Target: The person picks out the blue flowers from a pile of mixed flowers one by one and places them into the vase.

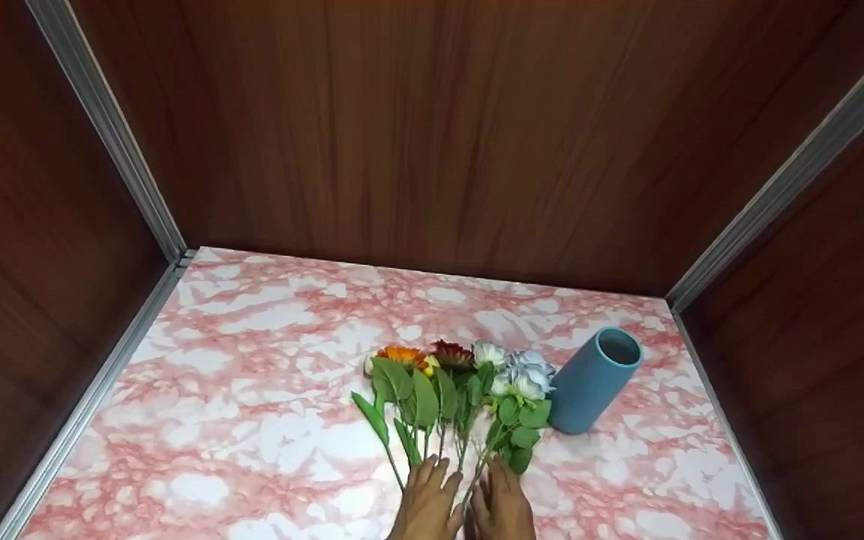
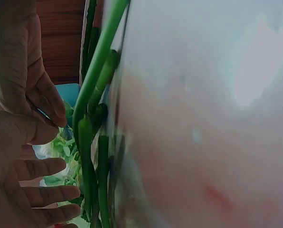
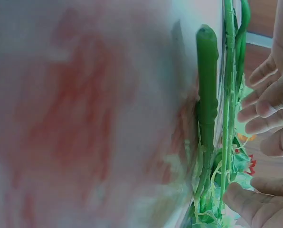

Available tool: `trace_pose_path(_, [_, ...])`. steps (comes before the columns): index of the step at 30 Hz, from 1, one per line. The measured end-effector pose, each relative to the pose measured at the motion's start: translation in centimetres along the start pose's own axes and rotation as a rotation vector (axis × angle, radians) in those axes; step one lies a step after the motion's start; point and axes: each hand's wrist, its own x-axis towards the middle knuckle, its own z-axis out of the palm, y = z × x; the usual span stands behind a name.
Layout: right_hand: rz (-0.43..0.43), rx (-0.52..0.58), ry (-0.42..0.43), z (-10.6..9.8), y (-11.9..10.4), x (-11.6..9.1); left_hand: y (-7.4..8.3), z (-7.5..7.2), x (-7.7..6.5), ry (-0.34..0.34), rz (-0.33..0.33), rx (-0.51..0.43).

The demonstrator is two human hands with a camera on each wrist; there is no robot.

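Several flowers with green stems lie side by side on the marbled surface. Their heads point away from me: an orange flower [image 1: 402,356], a dark red flower [image 1: 453,355], a white flower [image 1: 489,354] and pale blue flowers [image 1: 528,371]. My left hand [image 1: 426,501] is over the stems at the left, its fingers extended and spread in the left wrist view. Close beside it, my right hand [image 1: 505,501] is at the right-hand stems, with a fingertip by a thin stem [image 3: 225,142]. Neither hand visibly grips a stem. A blue vase [image 1: 589,386] stands right of the flowers.
The red-and-white marbled tabletop [image 1: 252,405] is bounded by a brown wood-grain back panel [image 1: 417,135] and side panels. Grey metal rails [image 1: 102,127] run along the corners and table edges. The vase's mouth faces up.
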Motion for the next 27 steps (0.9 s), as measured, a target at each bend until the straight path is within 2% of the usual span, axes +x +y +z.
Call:
trace_pose_path(5, [-0.016, 0.021, 0.054, 0.4, 0.5, 0.1, 0.0, 0.6, 0.0, 0.055, 0.053, 0.053])
trace_pose_path(8, [-0.011, 0.031, 0.043, 0.4, 0.8, 0.1, 0.1, 0.9, -0.1, 0.064, 0.057, 0.084])
trace_pose_path(15, [0.078, 0.066, -0.025, 0.2, 1.1, 0.7, 0.2, 1.1, 0.0, 0.037, 0.059, 0.118])
trace_pose_path(21, [0.187, 0.106, -0.057, 0.2, 0.7, 1.3, 0.2, 0.9, 0.3, -0.043, 0.035, 0.120])
trace_pose_path(27, [0.332, 0.252, -0.180, 0.0, 0.5, 1.8, 0.5, 1.0, 0.4, -0.084, 0.031, 0.152])
